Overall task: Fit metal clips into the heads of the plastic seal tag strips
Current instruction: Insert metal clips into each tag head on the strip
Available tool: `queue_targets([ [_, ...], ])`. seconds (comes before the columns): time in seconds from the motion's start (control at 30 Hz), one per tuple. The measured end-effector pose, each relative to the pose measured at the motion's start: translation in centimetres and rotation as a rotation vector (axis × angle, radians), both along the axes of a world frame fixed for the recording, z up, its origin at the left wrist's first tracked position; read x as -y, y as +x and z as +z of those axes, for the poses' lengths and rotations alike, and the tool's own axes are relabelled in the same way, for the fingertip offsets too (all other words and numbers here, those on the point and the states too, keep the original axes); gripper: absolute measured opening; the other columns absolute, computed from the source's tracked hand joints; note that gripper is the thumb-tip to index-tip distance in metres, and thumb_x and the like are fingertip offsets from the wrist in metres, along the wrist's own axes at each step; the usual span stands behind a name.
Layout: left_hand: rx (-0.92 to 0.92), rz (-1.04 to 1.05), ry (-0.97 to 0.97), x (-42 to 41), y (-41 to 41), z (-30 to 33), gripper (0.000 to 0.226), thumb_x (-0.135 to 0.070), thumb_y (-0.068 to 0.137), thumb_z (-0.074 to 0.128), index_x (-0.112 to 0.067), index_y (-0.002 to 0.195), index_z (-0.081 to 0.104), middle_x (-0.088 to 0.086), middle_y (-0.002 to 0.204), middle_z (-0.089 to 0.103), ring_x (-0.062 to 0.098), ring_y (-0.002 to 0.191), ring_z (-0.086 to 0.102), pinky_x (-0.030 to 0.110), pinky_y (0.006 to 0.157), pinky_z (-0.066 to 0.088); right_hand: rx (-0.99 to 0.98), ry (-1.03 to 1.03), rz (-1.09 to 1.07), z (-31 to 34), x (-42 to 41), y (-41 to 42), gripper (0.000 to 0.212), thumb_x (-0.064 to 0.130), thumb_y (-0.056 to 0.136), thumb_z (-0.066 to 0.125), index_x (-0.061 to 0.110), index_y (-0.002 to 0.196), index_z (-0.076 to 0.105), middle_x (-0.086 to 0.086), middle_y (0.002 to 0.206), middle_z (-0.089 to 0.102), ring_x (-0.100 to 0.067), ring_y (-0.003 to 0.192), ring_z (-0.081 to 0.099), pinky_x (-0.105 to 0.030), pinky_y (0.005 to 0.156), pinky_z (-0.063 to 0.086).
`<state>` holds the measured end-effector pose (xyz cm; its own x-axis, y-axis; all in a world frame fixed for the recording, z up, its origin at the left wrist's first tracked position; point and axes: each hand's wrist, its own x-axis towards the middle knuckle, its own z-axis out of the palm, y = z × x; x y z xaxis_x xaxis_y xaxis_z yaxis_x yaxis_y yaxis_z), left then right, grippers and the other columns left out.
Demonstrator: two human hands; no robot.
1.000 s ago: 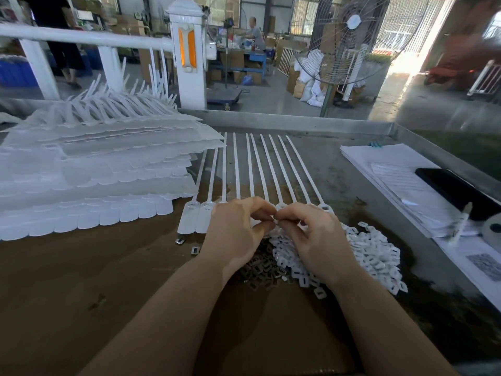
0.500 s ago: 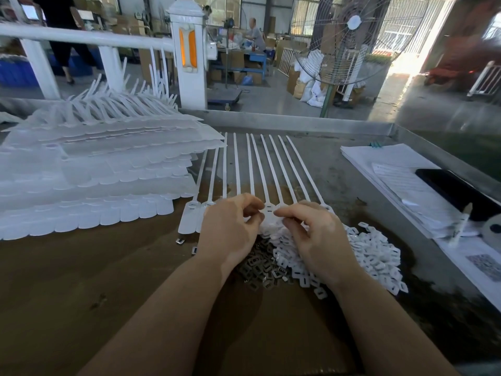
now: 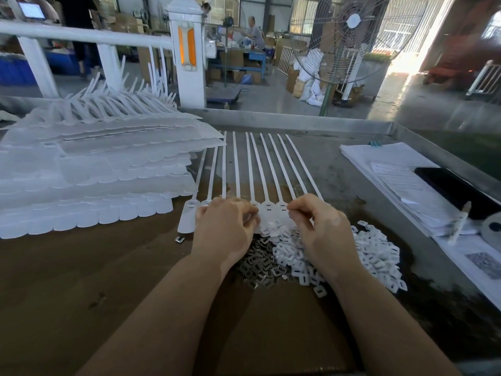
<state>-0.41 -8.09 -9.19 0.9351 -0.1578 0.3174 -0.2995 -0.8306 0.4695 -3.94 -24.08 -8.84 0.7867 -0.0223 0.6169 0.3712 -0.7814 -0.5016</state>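
Note:
A row of white seal tag strips (image 3: 252,169) lies side by side, tails pointing away, slotted heads (image 3: 268,207) near my hands. My left hand (image 3: 225,229) rests curled over the heads on the left and hides them; I cannot see what is in it. My right hand (image 3: 322,232) has thumb and forefinger pinched on a small metal clip right at a strip head. A heap of dark metal clips (image 3: 257,259) lies between my wrists. One loose clip (image 3: 179,239) sits to the left.
A tall stack of joined white strips (image 3: 95,185) fills the left. White plastic pieces (image 3: 376,251) are heaped under my right hand. Papers (image 3: 393,169), a black phone (image 3: 455,188) and a pen (image 3: 459,223) lie right. The metal rim (image 3: 298,122) bounds the far side.
My hands, touching one second ago, have drawn apart. The right hand's pinched fingertips have moved right to a strip head, and two heads between the hands have come into view.

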Motion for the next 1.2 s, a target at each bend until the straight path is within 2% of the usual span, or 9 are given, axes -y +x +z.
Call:
queue_targets([
  [0.23, 0.019, -0.001, -0.013, -0.05, 0.09, -0.25, 0.025, -0.041, 0.089, 0.055, -0.034, 0.111, 0.064, -0.016, 0.121, 0.059, 0.011, 0.115, 0.043, 0.035, 0.095, 0.025, -0.009, -0.02, -0.011, -0.05, 0.01, -0.01, 0.006, 0.01, 0.087, 0.059, 0.008, 0.088, 0.065, -0.001, 0.081, 0.067, -0.019, 0.078, 0.06, -0.041, 0.072, 0.05],
  [1.2, 0.001, 0.0, -0.016, -0.03, 0.24, -0.29, 0.025, -0.042, 0.089, 0.054, -0.034, 0.111, 0.063, -0.015, 0.123, 0.057, 0.011, 0.117, 0.04, 0.035, 0.096, 0.023, 0.013, -0.025, -0.006, -0.14, 0.03, 0.09, 0.006, 0.007, 0.086, 0.06, 0.008, 0.087, 0.066, -0.001, 0.079, 0.066, -0.017, 0.076, 0.059, -0.039, 0.069, 0.051],
])
